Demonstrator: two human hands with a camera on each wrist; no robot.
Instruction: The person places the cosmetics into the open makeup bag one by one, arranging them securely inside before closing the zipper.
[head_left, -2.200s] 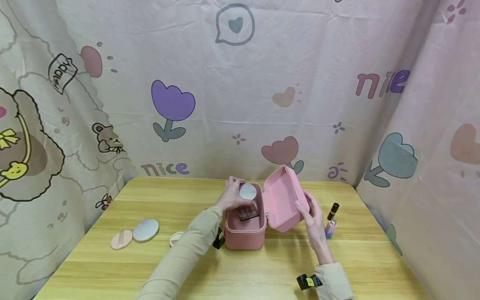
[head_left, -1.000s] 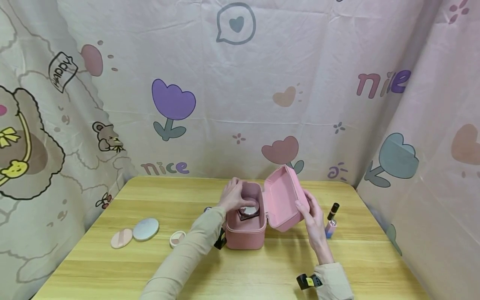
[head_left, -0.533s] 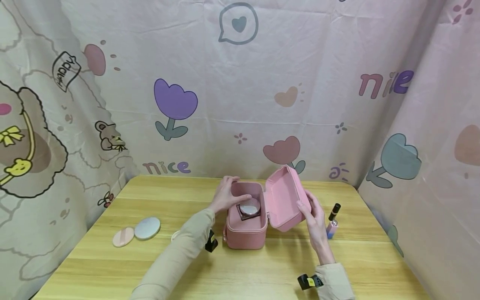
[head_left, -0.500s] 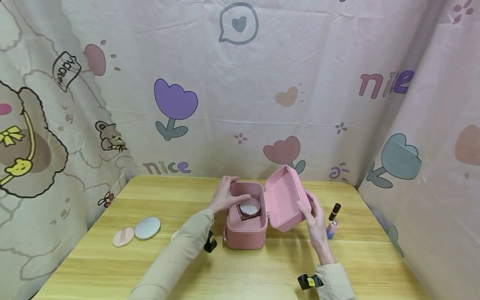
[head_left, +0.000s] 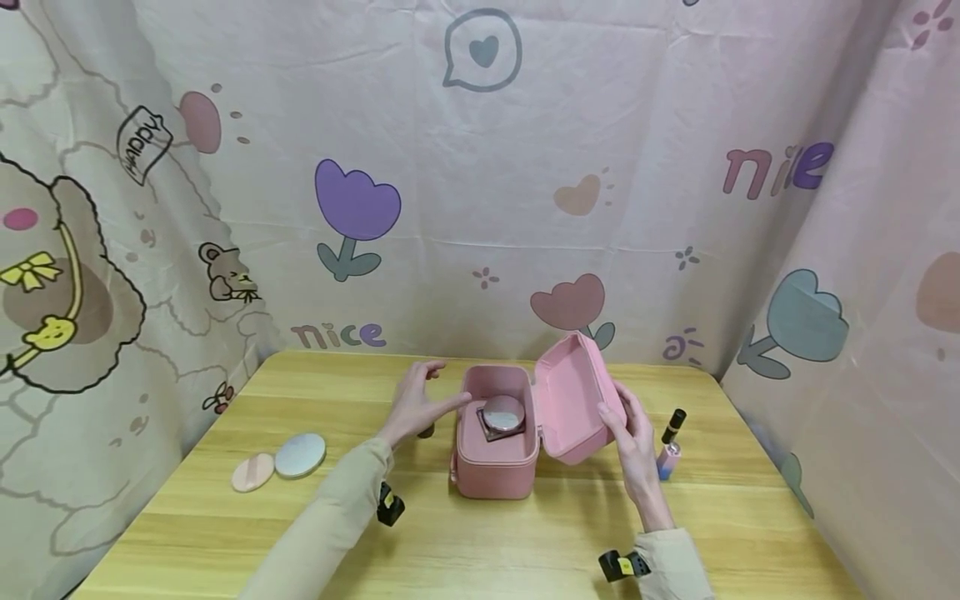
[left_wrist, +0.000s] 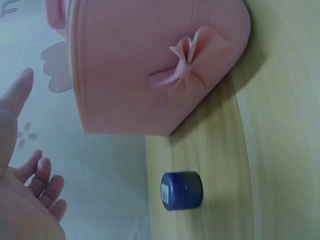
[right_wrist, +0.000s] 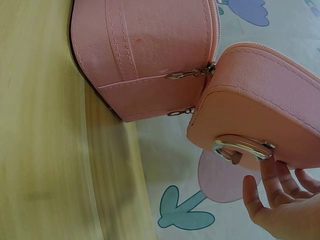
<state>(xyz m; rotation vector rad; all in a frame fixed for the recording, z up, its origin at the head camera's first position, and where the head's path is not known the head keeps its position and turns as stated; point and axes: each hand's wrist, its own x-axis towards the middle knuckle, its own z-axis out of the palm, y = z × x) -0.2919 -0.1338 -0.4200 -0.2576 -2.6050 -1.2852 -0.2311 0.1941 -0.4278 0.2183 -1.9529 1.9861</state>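
A printed curtain (head_left: 465,150) hung behind the wood-grain table (head_left: 510,550); a powder puff (head_left: 252,472) lay beside a pale round disc (head_left: 300,455).

The left arm (head_left: 315,517), in a pale beige sleeve, slants forward and inward to the left hand (head_left: 412,410). Its thumb stretches towards the right hand (head_left: 636,437), set wide of the four loosely bent fingers. The right arm (head_left: 675,565), sleeved alike, rises more steeply behind its hand, which grips between thumb and bent fingers, thumb on the side nearer the left hand. The hands are well apart.
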